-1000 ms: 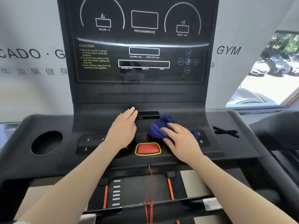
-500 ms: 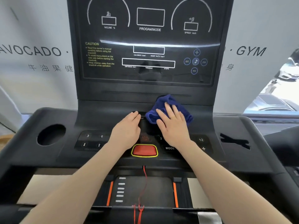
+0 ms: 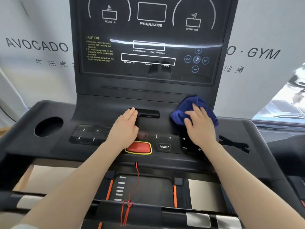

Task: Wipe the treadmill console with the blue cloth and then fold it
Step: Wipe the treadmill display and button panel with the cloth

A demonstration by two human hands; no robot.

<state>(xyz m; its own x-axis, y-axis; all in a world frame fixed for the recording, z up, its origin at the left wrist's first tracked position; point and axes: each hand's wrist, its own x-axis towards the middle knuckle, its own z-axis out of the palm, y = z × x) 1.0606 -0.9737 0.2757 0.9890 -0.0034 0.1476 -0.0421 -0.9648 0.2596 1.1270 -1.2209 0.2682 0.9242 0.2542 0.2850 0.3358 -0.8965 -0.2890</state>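
Wiping looks under way: right hand (image 3: 200,128) presses the bunched blue cloth (image 3: 194,111) flat-fingered against the treadmill console (image 3: 148,95) right of centre, left hand (image 3: 124,128) rests flat and empty, folding not begun.

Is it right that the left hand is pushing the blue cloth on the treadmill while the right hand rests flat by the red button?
Not quite: the hands are swapped. In the head view, the right hand presses the blue cloth on the treadmill console, while the left hand rests flat by the red button.

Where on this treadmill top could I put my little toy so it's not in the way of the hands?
Bare flat shelf lies between the cup hole and the left number keys. The middle is crowded: left hand, red stop button, right hand pressing the blue cloth.
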